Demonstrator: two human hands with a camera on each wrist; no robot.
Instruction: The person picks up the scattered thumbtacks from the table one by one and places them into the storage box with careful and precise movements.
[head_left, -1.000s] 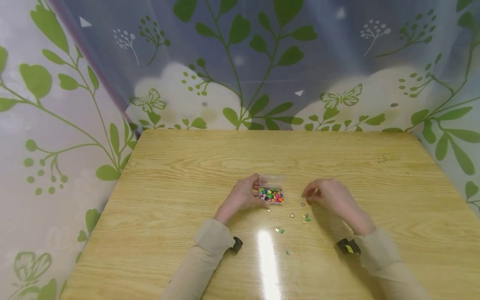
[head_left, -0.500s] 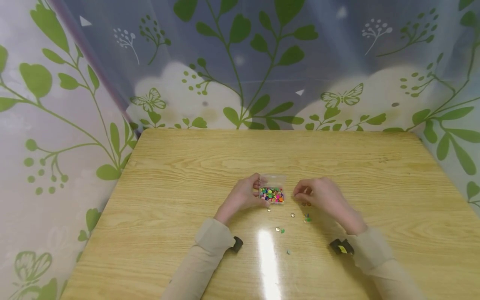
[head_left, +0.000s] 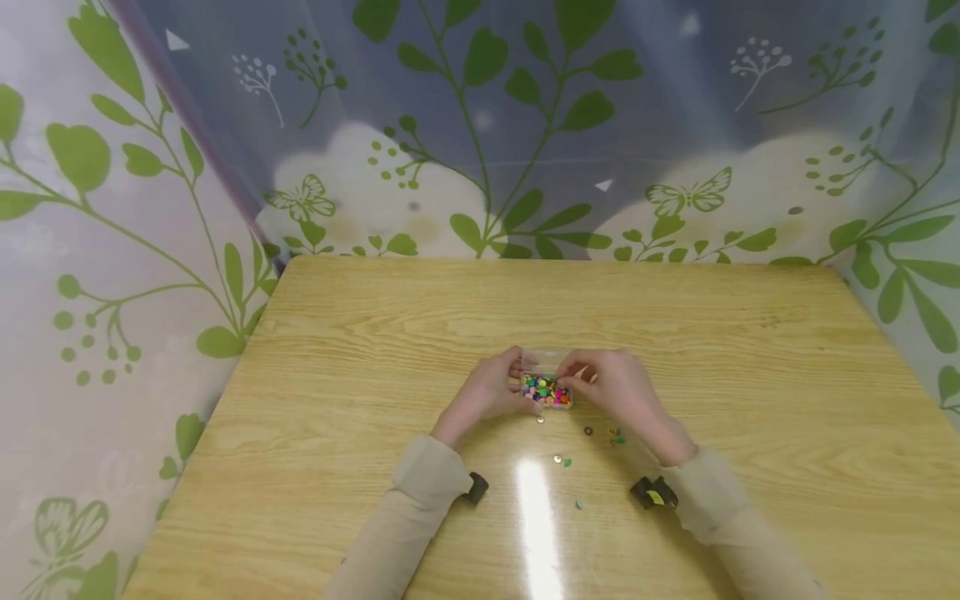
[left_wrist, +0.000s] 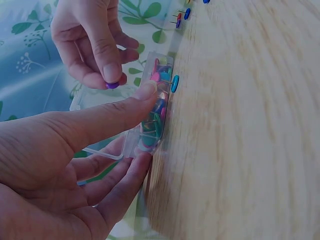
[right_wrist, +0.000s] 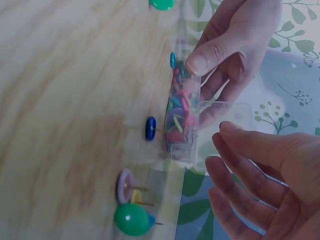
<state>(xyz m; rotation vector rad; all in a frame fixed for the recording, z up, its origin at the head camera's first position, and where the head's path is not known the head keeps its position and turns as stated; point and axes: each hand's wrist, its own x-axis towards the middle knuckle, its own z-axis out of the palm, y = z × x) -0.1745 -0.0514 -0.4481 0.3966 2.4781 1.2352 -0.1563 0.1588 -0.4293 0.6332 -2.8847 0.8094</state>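
Observation:
A small clear plastic box (right_wrist: 181, 150) full of colourful thumbtacks (head_left: 543, 390) sits on the table, its hinged lid (head_left: 551, 358) standing up at the back. My left hand (head_left: 487, 390) grips the box's left end, thumb on the front wall and fingers behind. Over the right side of the box is my right hand (head_left: 617, 387). Between its thumb and forefinger it pinches a purple thumbtack (left_wrist: 112, 85), best seen in the left wrist view. A teal thumbtack (left_wrist: 175, 83) lies just in front of the box, close to the left thumb.
More loose thumbtacks lie nearer the person: a blue one (right_wrist: 151, 128), a green one (head_left: 567, 462) beside another, and a cluster with a lilac one (right_wrist: 125, 186). A further small tack (head_left: 577, 504) is closest to the front. A patterned curtain (head_left: 420, 167) hangs behind the wooden table (head_left: 375, 333).
My right hand has moved left from the loose tacks on the table to above the open box, carrying a thumbtack. My left hand stays on the box.

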